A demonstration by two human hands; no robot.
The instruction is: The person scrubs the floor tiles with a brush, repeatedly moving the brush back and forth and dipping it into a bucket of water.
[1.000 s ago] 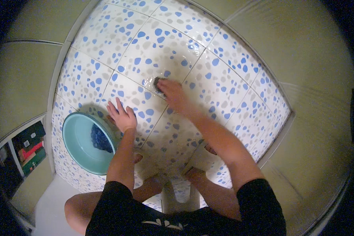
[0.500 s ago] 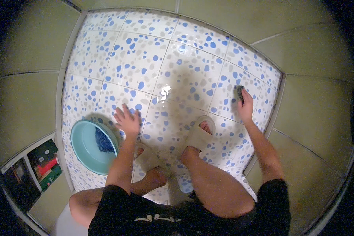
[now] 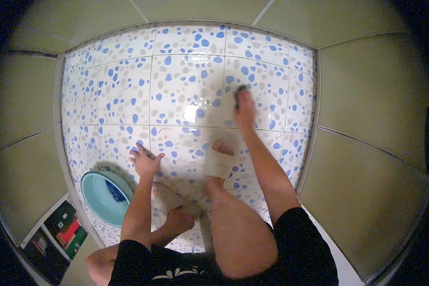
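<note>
We press a dark scrubber under our closed right hand at one o'clock on the wet floor; our left hand lies flat, fingers spread, empty. Middle tiles gleam scrubbed; edges by the basin seem left.

A teal basin sits beside green and red packages.
</note>
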